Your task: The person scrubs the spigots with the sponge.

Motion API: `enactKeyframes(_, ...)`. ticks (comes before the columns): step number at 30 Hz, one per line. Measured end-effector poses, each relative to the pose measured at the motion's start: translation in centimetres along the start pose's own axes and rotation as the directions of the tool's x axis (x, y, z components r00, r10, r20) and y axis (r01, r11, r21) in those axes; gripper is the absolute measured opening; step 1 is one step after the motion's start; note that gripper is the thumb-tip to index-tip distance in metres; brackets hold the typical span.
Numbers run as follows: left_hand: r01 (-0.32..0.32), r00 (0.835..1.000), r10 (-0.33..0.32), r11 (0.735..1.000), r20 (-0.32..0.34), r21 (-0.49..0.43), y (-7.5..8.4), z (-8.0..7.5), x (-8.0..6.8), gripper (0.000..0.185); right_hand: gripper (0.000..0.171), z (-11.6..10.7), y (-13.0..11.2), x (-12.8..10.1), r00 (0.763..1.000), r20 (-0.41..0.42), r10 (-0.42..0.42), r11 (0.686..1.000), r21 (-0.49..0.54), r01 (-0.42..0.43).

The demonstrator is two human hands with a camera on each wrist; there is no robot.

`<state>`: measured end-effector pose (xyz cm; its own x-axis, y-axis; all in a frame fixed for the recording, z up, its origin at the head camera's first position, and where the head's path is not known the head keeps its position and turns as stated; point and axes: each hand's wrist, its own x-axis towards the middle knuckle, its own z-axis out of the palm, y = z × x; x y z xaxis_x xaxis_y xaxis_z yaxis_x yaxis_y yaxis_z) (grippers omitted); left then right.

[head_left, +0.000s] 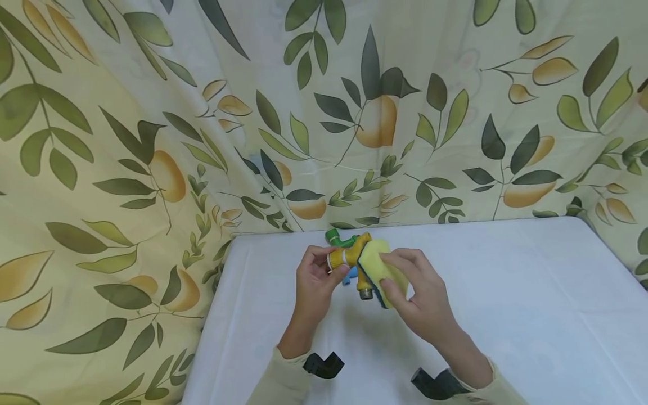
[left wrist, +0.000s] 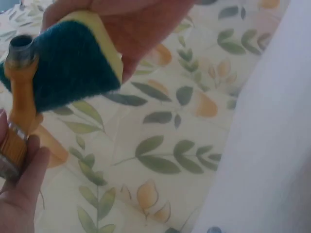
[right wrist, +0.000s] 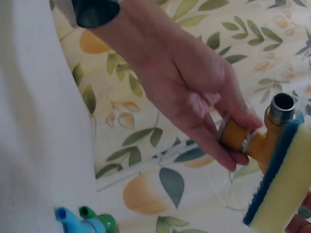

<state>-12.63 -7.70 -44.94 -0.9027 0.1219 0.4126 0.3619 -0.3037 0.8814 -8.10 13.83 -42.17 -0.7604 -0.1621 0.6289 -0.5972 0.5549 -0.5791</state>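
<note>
Currently, left hand [head_left: 315, 279] fingers grip the yellow tap fitting [head_left: 354, 256]; right hand [head_left: 420, 295] fingers pinch the sponge [head_left: 382, 270] against it at 3 o'clock. Scrubbing appears underway, completion undeterminable.

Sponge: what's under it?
The sponge has its dark scouring face pressed against the yellow fitting. The contact patch and the fitting's far side are covered.

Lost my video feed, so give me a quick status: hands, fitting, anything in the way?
Left hand grips yellow tap fitting. Right hand presses sponge, scouring side against fitting. Both above white table. Nothing in the way.
</note>
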Motion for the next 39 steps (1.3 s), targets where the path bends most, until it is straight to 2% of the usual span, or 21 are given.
enactKeyframes(3, 0.006, 0.999, -0.01, 0.996, -0.05, -0.084, -0.1, 0.0, 0.0, 0.048, 0.042, 0.3, 0.1, -0.1, 0.995, -0.002, -0.098, 0.994, 0.042, 0.098)
enactKeyframes(6, 0.025, 0.999, -0.03, 0.991, -0.036, -0.131, -0.2, -0.1, -0.2, 0.05, 0.04, 0.5, 0.4, 0.0, 0.985, -0.036, -0.171, 0.983, 0.063, 0.173)
enactKeyframes(10, 0.04, 0.999, -0.04, 0.989, 0.005, -0.14, -0.4, 0.0, -0.4, 0.049, 0.036, 0.7, 0.4, 0.0, 0.978, -0.077, -0.196, 0.979, 0.041, 0.2)
enactKeyframes(14, 0.028, 0.999, -0.032, 0.98, -0.021, -0.196, -0.5, 0.2, -0.3, 0.045, 0.031, 0.6, 0.3, -0.1, 0.958, -0.07, -0.278, 0.955, 0.082, 0.284)
enactKeyframes(19, 0.043, 0.999, -0.042, 0.976, 0.007, -0.213, -0.3, 0.7, -0.5, 0.043, 0.036, 0.3, 0.2, 0.4, 0.957, -0.091, -0.275, 0.958, 0.057, 0.28)
enactKeyframes(23, 0.036, 0.999, -0.039, 0.961, -0.004, -0.274, -0.1, 0.7, -0.5, 0.043, 0.035, 0.1, 0.2, 0.3, 0.941, -0.073, -0.331, 0.937, 0.092, 0.337)
enactKeyframes(26, 0.059, 0.998, -0.057, 0.95, 0.016, -0.305, 0.0, 0.7, -0.6, 0.042, 0.037, 0.0, 0.1, 0.4, 0.929, -0.104, -0.356, 0.933, 0.02, 0.36)
enactKeyframes(29, 0.082, 0.996, -0.066, 0.956, 0.065, -0.283, 0.0, 0.9, -0.6, 0.038, 0.037, -0.1, 0.0, 0.8, 0.926, -0.132, -0.353, 0.935, -0.071, 0.346)
enactKeyframes(32, 0.054, 0.994, -0.025, 0.961, 0.111, -0.272, 0.0, 0.9, -0.6, 0.037, 0.034, -0.4, -0.1, 1.1, 0.906, -0.127, -0.404, 0.915, -0.051, 0.401)
enactKeyframes(35, 0.02, 0.987, 0.027, 0.957, 0.16, -0.288, -0.1, 0.8, -0.6, 0.037, 0.031, -0.8, 0.0, 1.6, 0.869, -0.144, -0.473, 0.881, -0.08, 0.466)
enactKeyframes(37, 0.017, 0.981, 0.039, 0.959, 0.19, -0.284, -0.1, 0.8, -0.6, 0.036, 0.031, -0.9, 0.1, 2.0, 0.859, -0.186, -0.477, 0.878, -0.154, 0.454)
enactKeyframes(39, 0.025, 0.979, 0.03, 0.963, 0.2, -0.267, -0.2, 0.7, -0.6, 0.034, 0.032, -0.9, 0.2, 2.3, 0.868, -0.215, -0.448, 0.889, -0.213, 0.406)
